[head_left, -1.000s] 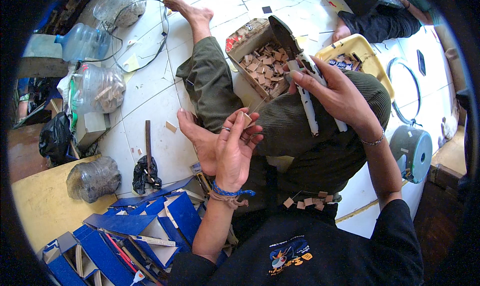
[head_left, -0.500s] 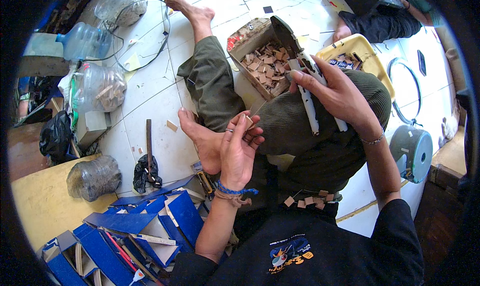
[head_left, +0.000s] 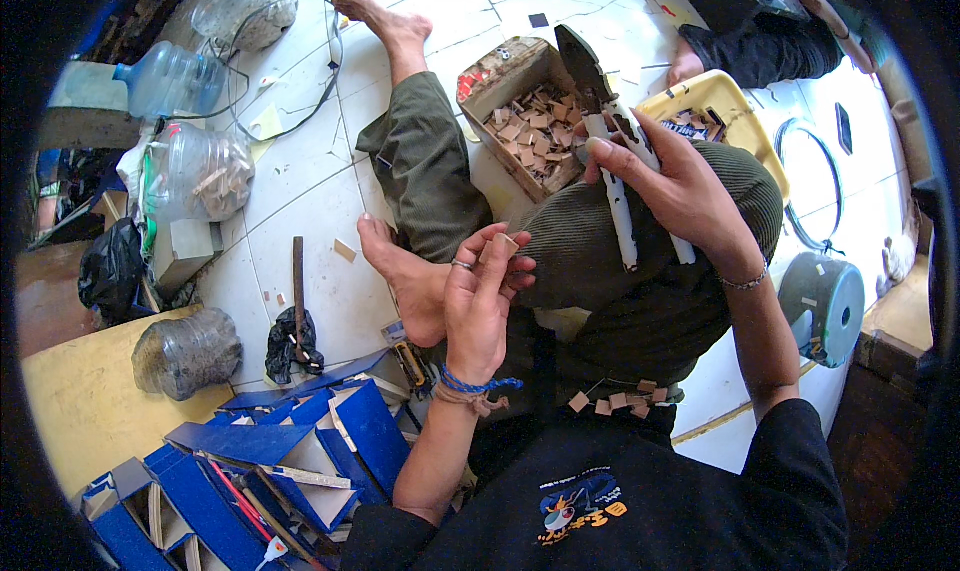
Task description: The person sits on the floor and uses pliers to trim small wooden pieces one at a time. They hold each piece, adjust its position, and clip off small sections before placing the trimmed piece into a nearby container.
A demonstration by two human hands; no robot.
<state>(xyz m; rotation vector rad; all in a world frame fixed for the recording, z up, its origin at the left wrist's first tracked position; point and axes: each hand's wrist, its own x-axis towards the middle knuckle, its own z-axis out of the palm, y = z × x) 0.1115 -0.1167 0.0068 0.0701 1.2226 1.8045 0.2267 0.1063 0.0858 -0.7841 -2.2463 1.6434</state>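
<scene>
My left hand (head_left: 478, 296) pinches a small flat tan wooden piece (head_left: 502, 245) between thumb and fingers, above my bent leg. My right hand (head_left: 685, 186) is wrapped round the worn white handles of a pair of metal snips (head_left: 620, 203). Their dark blade points away from me, beside a wooden box (head_left: 505, 76). Inside that box lie many small tan wooden pieces (head_left: 535, 131). Several similar loose pieces (head_left: 622, 402) rest on my lap. The snips' second blade is partly hidden by my thumb and the handles.
A yellow tray (head_left: 715, 86) stands beyond my right knee. Blue folders or boxes (head_left: 270, 446) lie at lower left. Plastic jugs (head_left: 190, 81) line the left side, near a hammer-like tool (head_left: 298, 296). A grey-blue spool (head_left: 822, 306) sits at right; another person's leg (head_left: 760, 56) is behind.
My left hand has turned slightly, so the tan piece is tilted differently. The snips' dark blade has shifted a little to the right. My right hand keeps its grip.
</scene>
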